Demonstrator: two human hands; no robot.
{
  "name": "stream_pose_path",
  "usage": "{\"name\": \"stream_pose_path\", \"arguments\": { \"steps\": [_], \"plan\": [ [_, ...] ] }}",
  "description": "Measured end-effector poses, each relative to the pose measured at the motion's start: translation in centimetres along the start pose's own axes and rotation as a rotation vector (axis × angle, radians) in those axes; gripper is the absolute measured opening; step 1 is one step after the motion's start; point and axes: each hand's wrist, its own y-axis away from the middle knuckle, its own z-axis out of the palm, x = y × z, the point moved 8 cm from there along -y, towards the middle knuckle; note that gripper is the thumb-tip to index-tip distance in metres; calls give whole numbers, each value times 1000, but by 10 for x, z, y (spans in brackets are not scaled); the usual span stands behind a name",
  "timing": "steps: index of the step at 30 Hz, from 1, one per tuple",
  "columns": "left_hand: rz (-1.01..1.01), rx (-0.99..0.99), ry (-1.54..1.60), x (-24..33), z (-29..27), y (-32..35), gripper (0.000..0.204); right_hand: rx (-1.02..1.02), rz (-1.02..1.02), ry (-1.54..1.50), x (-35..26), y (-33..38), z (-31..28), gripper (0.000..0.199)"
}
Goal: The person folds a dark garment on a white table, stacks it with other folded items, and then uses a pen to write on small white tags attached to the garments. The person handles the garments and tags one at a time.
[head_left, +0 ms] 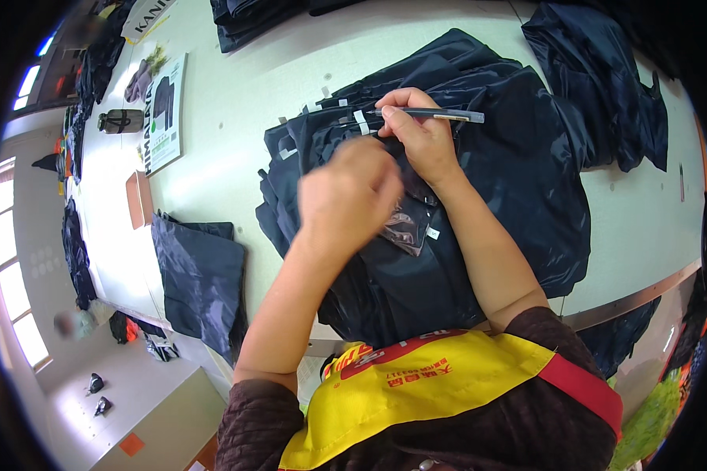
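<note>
A pile of dark navy, shiny garments [526, 196] lies on the pale table right in front of me. Between the thumb and fingers of my right hand [428, 149] is a dark pen [457, 116], held nearly level over the garments. Its left end is near a small white label [361, 122] on the cloth. My left hand [349, 192] hovers over the pile, just left of the right one; it is smeared by motion and its fingers do not show clearly. Below it lies a small clear plastic packet [407, 229] beside another white tag [434, 233].
A folded dark garment [200, 275] lies at the left table edge. More dark garments [593, 86] sit at the far right, others [259, 20] at the far side. Left of the pile are a printed board [166, 114], a bottle [121, 121] and a brown block [139, 199].
</note>
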Motion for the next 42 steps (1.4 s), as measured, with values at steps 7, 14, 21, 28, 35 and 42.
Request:
{"name": "stream_pose_path", "arguments": {
  "steps": [7, 14, 21, 28, 35, 42],
  "plan": [
    [-367, -130, -337, -39, -5, -10, 29, 56, 50, -68, 11, -1, -5, 14],
    [-443, -84, -104, -40, -6, -17, 26, 119, -18, -98, 4, -1, -8, 10],
    [-445, -126, -102, -53, 13, -18, 25, 172, 15, -148, 23, 4, -13, 7],
    [-483, -124, -172, -49, 13, -26, 23, 205, -217, -39, 23, -3, -13, 7],
    [-440, -183, -104, -58, 17, -34, 20, 41, 49, -243, 34, -5, -7, 8],
    [-348, -125, 0, -66, 23, -29, 19, 108, -320, 128, -14, 7, -9, 10]
  ]
}}
